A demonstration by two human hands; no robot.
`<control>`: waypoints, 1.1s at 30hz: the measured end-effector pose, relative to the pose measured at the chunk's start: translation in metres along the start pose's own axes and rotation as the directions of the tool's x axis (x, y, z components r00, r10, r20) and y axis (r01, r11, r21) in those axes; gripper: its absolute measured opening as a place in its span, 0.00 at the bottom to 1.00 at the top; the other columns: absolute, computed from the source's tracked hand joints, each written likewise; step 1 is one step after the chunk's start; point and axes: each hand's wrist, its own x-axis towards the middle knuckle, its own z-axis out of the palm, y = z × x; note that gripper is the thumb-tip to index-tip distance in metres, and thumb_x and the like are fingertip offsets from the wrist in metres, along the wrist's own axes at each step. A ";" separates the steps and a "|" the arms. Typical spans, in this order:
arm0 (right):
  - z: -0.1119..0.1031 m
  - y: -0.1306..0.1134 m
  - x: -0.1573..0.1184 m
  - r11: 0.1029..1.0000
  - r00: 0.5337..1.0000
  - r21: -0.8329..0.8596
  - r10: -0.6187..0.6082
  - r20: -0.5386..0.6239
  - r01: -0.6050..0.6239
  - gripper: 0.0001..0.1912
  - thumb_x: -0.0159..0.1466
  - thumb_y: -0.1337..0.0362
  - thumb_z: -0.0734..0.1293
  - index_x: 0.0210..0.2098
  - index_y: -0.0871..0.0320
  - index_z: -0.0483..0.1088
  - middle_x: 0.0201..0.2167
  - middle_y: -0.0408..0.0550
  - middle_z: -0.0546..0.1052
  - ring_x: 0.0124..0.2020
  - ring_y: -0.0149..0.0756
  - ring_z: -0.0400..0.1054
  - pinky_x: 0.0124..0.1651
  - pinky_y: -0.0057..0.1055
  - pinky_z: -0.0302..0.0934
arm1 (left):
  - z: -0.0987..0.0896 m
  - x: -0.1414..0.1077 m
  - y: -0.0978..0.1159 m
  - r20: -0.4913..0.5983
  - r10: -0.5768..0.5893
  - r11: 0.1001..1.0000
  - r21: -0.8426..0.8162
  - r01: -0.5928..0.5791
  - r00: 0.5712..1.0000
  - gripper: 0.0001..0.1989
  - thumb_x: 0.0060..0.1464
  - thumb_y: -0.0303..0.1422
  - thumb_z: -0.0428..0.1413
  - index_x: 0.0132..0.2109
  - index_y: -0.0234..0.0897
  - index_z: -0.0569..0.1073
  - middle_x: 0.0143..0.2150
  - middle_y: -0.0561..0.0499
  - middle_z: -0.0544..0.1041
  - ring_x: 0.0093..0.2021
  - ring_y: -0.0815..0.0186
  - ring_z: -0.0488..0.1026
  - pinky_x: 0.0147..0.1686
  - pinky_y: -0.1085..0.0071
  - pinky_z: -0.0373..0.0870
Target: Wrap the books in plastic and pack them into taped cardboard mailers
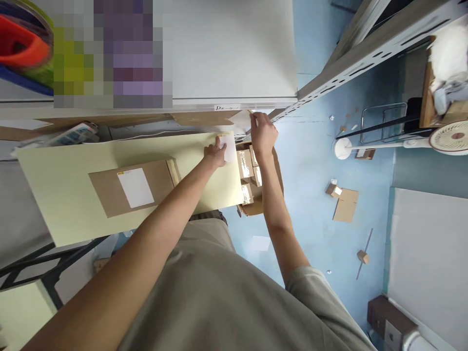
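Observation:
My left hand (215, 154) is over the right end of a pale yellow board (197, 183). Its fingers are at the left edge of a small white label (229, 148), index finger extended and the others bent. Farther right, my right hand (263, 132) is raised beside the shelf edge with its fingers closed; anything pinched in them is too small to make out. A pale sheet (242, 119) shows just left of it. On the board's left half lies a flat brown cardboard package (106, 195) bearing a large white label (136, 188).
Below my right forearm, an open carton (259, 207) holds several small brown boxes (244, 164). A grey shelf (234, 48) with a perforated metal post (365, 58) stands ahead. Flattened cardboard (345, 205) lies on the blue floor; a white fan (451, 136) stands at right.

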 end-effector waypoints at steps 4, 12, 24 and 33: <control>-0.015 -0.010 -0.057 0.961 0.988 0.269 0.103 -0.111 -0.070 0.17 0.79 0.52 0.61 0.47 0.54 0.78 0.46 0.53 0.82 0.46 0.43 0.78 0.49 0.40 0.71 | -0.002 -0.012 -0.001 -0.081 0.019 0.990 -0.136 -0.030 0.997 0.44 0.61 0.40 0.64 0.79 0.43 0.59 0.85 0.40 0.35 0.78 0.35 0.57 0.70 0.44 0.65; -0.024 -0.070 -0.160 0.374 0.904 0.842 0.331 0.271 -0.389 0.23 0.63 0.41 0.75 0.38 0.55 0.77 0.29 0.41 0.76 0.31 0.32 0.71 0.34 0.30 0.78 | 0.027 -0.137 -0.092 -0.278 -0.094 0.357 -0.906 -0.229 0.956 0.19 0.58 0.46 0.63 0.45 0.34 0.82 0.44 0.39 0.86 0.44 0.52 0.85 0.45 0.58 0.84; -0.008 -0.188 -0.211 0.424 0.872 0.775 0.086 0.481 -0.469 0.24 0.59 0.38 0.77 0.36 0.52 0.77 0.23 0.36 0.67 0.24 0.28 0.65 0.29 0.28 0.79 | 0.060 -0.327 -0.214 -0.374 -0.275 0.046 -0.925 -0.376 0.886 0.16 0.48 0.45 0.69 0.36 0.36 0.82 0.32 0.45 0.83 0.33 0.56 0.84 0.27 0.66 0.80; 0.005 -0.287 -0.243 0.510 0.893 0.769 -0.004 0.450 -0.385 0.22 0.61 0.40 0.78 0.36 0.52 0.79 0.25 0.38 0.72 0.26 0.29 0.68 0.28 0.28 0.77 | 0.074 -0.400 -0.307 -0.421 -0.107 0.064 -0.907 -0.416 0.901 0.16 0.52 0.44 0.69 0.38 0.35 0.85 0.38 0.41 0.86 0.35 0.56 0.84 0.30 0.65 0.81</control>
